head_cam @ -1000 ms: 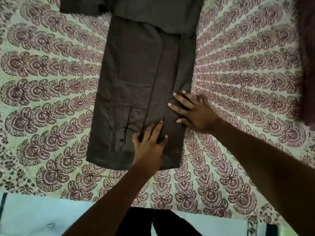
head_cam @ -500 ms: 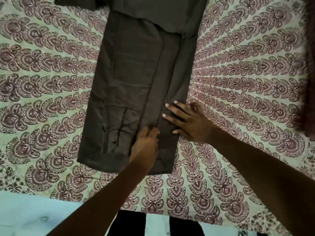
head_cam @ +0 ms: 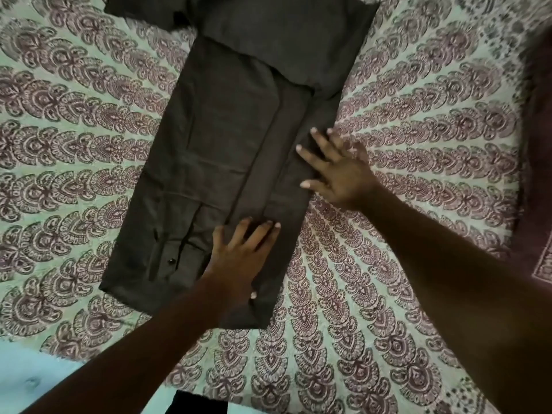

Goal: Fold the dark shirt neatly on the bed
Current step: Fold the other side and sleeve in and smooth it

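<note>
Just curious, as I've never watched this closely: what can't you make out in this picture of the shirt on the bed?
Far end of the dark shirt: head view, cut off by the top edge.
Cloth under the left hand and right hand: head view, covered by the palms.
At the right, the dark red fabric: head view, blurred and cut by the edge; unclear what it is.

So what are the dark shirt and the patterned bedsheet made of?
The dark brown folded shirt looks like thin woven cloth, perhaps cotton, matte: it holds flat creases without sheen. The pale green bedsheet with maroon print looks like light printed cotton, also matte; the exact fibre cannot be told.
</note>
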A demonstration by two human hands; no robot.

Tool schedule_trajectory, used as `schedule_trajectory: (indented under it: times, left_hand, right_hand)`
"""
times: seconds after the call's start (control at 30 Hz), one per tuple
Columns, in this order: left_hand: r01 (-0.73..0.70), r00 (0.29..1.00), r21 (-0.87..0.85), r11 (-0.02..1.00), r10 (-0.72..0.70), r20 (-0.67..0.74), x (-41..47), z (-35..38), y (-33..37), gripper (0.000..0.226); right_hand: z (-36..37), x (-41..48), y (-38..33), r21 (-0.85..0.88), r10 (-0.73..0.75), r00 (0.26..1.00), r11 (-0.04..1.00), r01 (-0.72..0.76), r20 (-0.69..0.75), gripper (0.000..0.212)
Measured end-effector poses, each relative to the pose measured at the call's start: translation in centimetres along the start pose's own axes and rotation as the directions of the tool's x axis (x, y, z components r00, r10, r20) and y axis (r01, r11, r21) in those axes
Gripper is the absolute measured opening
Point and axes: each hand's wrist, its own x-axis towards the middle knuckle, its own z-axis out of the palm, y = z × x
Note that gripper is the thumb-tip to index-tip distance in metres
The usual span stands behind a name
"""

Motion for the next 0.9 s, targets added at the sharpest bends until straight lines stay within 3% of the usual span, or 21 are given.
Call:
schedule_trajectory:
  times: [0.07,0.13,0.23,0.33,0.43,0.53,0.57,0.7,0.9]
  left_hand:
    - [-0.014,0.999,0.047,0.999,0.012,0.042,0.6,-1.0,0.5,0.160]
    - [-0.044,0.999,0.067,0.997,0.042,0.028,1.3,-0.6,0.8,0.159]
    - [-0.106,0.994,0.115,0.988,0.110,-0.028,2.4,-0.4,0.1,0.168]
    - [-0.174,0.985,0.131,0.976,0.174,0.012,3.2,-0.4,-0.8,0.175]
    - [-0.199,0.980,0.067,0.978,0.200,-0.007,3.9,-1.2,-1.0,0.143]
    - [-0.217,0.932,-0.013,0.976,0.204,-0.300,6.1,-2.9,-0.8,0.077]
    - [-0.216,0.911,-0.033,0.976,0.189,-0.366,7.3,-3.6,-0.8,0.065]
    - [-0.173,0.892,-0.029,0.985,0.144,-0.429,13.8,-6.4,-0.8,0.064]
    - [-0.229,0.881,0.028,0.973,0.220,-0.419,17.1,-5.1,-2.4,0.068]
  right_hand:
    - [0.5,-1.1,-0.5,-0.035,-0.146,0.989,0.989,0.147,0.021,0.076]
    - [1.4,-1.9,-0.3,-0.031,-0.201,0.977,0.979,0.203,0.068,0.074]
    - [1.4,-0.5,1.3,-0.028,-0.165,0.986,0.986,0.166,0.038,0.070]
    - [0.2,2.6,3.6,-0.013,-0.070,0.997,0.997,0.071,0.015,0.070]
    - [-1.0,5.3,5.0,0.009,-0.040,0.999,0.999,0.040,0.026,0.070]
    - [-1.0,5.3,5.2,-0.009,-0.056,0.998,0.998,0.056,0.027,0.069]
    - [-0.7,5.0,5.1,-0.015,-0.057,0.998,0.998,0.057,0.020,0.067]
    - [-0.3,4.5,5.2,-0.009,-0.069,0.997,0.998,0.069,-0.028,0.061]
    - [-1.0,6.7,8.3,-0.052,-0.110,0.993,0.993,0.108,-0.032,0.061]
